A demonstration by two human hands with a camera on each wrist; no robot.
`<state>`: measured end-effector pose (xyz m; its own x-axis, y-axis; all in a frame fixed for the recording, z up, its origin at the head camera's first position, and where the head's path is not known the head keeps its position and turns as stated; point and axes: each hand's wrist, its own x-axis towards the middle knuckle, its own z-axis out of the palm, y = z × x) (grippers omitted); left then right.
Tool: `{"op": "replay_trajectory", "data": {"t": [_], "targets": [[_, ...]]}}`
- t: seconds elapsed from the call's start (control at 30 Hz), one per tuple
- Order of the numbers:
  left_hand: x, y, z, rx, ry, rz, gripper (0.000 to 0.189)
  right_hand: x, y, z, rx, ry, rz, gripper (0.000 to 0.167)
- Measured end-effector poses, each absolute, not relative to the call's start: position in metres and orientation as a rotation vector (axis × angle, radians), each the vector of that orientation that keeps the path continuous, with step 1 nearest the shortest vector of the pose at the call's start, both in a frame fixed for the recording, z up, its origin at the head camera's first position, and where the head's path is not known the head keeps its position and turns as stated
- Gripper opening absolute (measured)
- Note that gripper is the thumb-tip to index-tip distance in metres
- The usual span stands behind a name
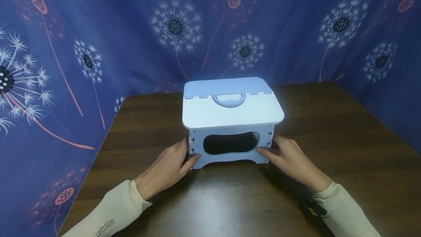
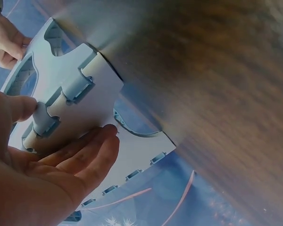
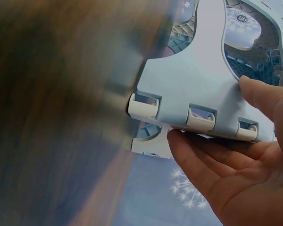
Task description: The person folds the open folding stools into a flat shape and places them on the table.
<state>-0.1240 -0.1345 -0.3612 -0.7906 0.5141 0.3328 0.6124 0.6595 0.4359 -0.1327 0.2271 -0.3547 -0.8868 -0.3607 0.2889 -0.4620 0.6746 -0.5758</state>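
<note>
A blue-and-white folding step stool [image 1: 230, 114] stands unfolded on the table, its front panel towards me. My left hand [image 1: 169, 164] holds its left front corner: the thumb lies on the blue front panel [image 2: 61, 66] and the other fingers [image 2: 96, 155] lie along the white side panel. On the opposite corner my right hand [image 1: 291, 156] grips likewise, thumb [image 3: 257, 92] at the rim of the front opening and fingers against the side. Hinge joints [image 3: 201, 121] run down both corners. A blue carry handle [image 1: 229, 101] lies flat in the top.
The dark wooden table [image 1: 144, 120] extends around the stool on all sides. Behind it and to both sides hangs a blue cloth [image 1: 125, 39] with dandelion prints. A black strap [image 1: 314, 207] is at the right sleeve.
</note>
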Motion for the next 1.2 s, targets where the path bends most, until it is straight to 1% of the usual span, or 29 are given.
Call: {"op": "replay_trajectory", "data": {"t": [0.07,0.2,0.3,0.5,0.83,1.03,1.2], "targets": [[-0.1237,-0.1350,-0.3612,-0.915,-2.700,-0.824,0.032,-0.1330,0.2260,-0.3555,0.681,-2.720,0.985,0.051],[-0.1241,-0.1354,-0.3616,-0.912,-2.702,-0.856,0.047,-0.1329,0.2251,-0.3571,0.665,-2.707,0.993,0.047],[-0.1247,-0.1348,-0.3617,-0.926,-2.703,-0.891,0.054,-0.1314,0.2258,-0.3581,0.650,-2.706,1.024,0.047],[-0.1249,-0.1357,-0.3618,-0.954,-2.698,-0.920,0.063,-0.1307,0.2251,-0.3588,0.663,-2.698,1.048,0.049],[-0.1245,-0.1388,-0.3626,-0.952,-2.717,-0.894,0.058,-0.1317,0.2237,-0.3611,0.742,-2.688,1.040,0.055],[-0.1245,-0.1408,-0.3628,-0.981,-2.707,-0.919,0.051,-0.1315,0.2232,-0.3628,0.773,-2.662,1.029,0.052],[-0.1250,-0.1421,-0.3623,-1.003,-2.695,-0.948,0.054,-0.1316,0.2224,-0.3624,0.776,-2.661,1.034,0.052]]}}
